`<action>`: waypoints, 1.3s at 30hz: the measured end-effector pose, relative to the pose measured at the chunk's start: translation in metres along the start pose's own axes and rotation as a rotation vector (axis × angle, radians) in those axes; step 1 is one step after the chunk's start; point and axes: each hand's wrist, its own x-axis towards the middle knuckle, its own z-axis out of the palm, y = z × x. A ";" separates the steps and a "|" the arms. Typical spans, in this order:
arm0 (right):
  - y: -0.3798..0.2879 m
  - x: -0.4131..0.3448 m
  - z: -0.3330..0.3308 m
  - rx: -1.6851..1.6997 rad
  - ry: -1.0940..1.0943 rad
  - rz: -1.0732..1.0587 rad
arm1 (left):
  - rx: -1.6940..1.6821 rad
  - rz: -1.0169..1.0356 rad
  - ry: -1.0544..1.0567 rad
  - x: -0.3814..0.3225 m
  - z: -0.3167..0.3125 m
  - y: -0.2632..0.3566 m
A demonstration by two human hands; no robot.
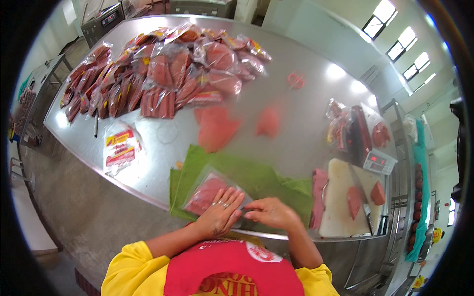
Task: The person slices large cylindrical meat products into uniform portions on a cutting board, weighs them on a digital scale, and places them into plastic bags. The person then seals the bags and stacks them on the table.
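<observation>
A clear plastic bag (195,198) of sliced pink meat lies on a green cloth (266,175) at the table's front edge. My left hand (221,211), with rings on one finger, rests flat across the bag, palm down. At the bag's right end, my right hand (272,214) has curled fingers, with thumb and forefinger closed on the plastic edge. Just beyond the cloth lie loose pink meat slices (216,127) and another slice pile (268,122). Part of the bag is hidden under my left hand.
Many packed meat bags (163,70) are heaped at the back left of the steel table (303,107). Printed empty bags (120,148) lie left. Right are a cutting board (335,207), a long knife (364,205), meat pieces (353,201) and a digital scale (379,161). Red-handled scissors (296,80) lie farther back.
</observation>
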 end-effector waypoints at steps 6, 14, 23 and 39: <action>0.022 0.123 -0.146 -0.213 0.579 -0.256 | 0.076 0.023 -0.036 0.006 -0.001 0.009; 0.059 0.255 -0.188 -0.538 0.256 -0.171 | 0.155 -0.153 0.082 -0.004 -0.007 0.020; 0.064 0.027 -0.104 0.435 0.665 -0.102 | 0.438 -0.189 -0.008 0.005 0.010 0.019; 0.032 -0.015 0.111 1.778 0.273 -0.148 | 0.306 -0.017 0.000 0.017 -0.009 0.029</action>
